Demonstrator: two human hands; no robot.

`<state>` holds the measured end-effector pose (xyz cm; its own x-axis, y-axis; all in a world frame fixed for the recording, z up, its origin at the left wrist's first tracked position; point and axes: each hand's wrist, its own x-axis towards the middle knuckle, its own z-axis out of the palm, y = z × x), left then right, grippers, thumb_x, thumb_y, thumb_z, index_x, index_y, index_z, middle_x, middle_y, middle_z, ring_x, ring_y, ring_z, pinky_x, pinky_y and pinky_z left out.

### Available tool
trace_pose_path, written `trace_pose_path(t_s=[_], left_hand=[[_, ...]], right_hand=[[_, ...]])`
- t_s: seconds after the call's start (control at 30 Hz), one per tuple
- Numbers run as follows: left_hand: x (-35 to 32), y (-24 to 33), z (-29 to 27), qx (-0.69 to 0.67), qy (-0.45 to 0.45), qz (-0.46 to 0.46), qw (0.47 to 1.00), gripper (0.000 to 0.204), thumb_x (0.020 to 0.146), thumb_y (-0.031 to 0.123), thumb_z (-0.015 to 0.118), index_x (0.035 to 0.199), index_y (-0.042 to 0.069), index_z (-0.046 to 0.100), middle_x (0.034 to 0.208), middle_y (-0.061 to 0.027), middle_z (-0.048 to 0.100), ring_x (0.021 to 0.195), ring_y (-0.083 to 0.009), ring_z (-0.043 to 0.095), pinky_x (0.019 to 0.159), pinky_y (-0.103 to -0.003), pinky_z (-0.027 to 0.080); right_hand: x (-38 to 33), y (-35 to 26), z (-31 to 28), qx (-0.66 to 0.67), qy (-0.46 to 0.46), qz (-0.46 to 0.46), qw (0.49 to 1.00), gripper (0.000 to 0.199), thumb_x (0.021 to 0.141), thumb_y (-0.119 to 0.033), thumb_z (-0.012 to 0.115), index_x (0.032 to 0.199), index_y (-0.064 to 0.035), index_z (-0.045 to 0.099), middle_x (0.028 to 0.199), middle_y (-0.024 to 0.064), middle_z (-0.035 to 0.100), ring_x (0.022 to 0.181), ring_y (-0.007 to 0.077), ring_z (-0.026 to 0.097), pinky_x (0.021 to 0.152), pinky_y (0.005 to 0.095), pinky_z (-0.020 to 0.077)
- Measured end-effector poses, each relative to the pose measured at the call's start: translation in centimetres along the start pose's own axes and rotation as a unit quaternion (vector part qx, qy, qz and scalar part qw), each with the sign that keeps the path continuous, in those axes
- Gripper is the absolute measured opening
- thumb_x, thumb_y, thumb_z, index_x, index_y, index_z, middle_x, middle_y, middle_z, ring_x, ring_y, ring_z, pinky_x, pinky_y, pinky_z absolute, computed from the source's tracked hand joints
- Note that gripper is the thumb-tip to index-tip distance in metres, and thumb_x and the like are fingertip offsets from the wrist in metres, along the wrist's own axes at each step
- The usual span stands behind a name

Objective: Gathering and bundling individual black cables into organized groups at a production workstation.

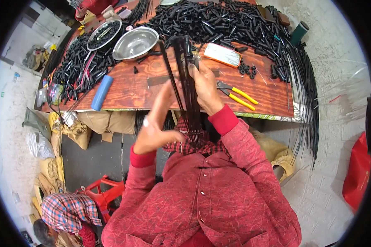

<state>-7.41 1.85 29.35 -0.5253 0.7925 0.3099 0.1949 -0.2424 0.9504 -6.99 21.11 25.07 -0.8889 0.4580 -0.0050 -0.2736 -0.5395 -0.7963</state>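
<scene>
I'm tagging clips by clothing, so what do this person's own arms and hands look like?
Both arms wear red, crinkle-patterned jacket sleeves ending in plain red knit cuffs. The left hand and right hand are bare, without gloves.

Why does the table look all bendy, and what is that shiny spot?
Head view: the fisheye lens curves the wooden table edge and darkens the corners; daylight glares off the steel bowl; the left hand looks slightly smeared beside the black rods that the right hand grips.
</scene>
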Motion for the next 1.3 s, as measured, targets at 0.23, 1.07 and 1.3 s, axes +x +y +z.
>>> trace_pose_path(t_s=[0.23,1.07,1.3], left_hand=[[2.8,-1.8,3.5,0.247,0.237,0.071,0.937,0.055,0.084,0.011,0.077,0.132,-0.003,0.051,0.121,-0.0177,0.058,0.116,-0.0311,0.055,0.100,-0.042,0.043],[10.8,4.6,-5.0,0.164,0.080,-0.096,0.979,0.026,0.093,0.007,0.070,0.117,-0.002,0.071,0.090,-0.0008,0.072,0.075,-0.0059,0.061,0.064,-0.023,0.049],[10.7,5.8,-5.4,0.290,0.055,-0.086,0.951,0.021,0.094,0.011,0.070,0.112,-0.001,0.073,0.084,-0.0001,0.070,0.072,-0.0052,0.059,0.062,-0.024,0.048]], right_hand=[[0.4,0.5,3.2,-0.068,0.039,-0.053,0.995,0.012,0.106,-0.017,0.050,0.108,-0.0063,0.056,0.087,0.0087,0.072,0.058,0.0137,0.066,0.050,0.0266,0.0542],[-2.5,-1.0,6.0,-0.360,0.077,-0.260,0.893,0.038,0.098,-0.008,0.064,0.136,-0.0042,0.058,0.097,0.0175,0.074,0.084,0.0204,0.074,0.071,0.0333,0.0553],[-2.7,-0.7,6.0,-0.327,0.048,-0.247,0.911,0.040,0.098,-0.009,0.064,0.137,-0.0056,0.058,0.098,0.0170,0.074,0.085,0.0200,0.074,0.071,0.0328,0.0553]])
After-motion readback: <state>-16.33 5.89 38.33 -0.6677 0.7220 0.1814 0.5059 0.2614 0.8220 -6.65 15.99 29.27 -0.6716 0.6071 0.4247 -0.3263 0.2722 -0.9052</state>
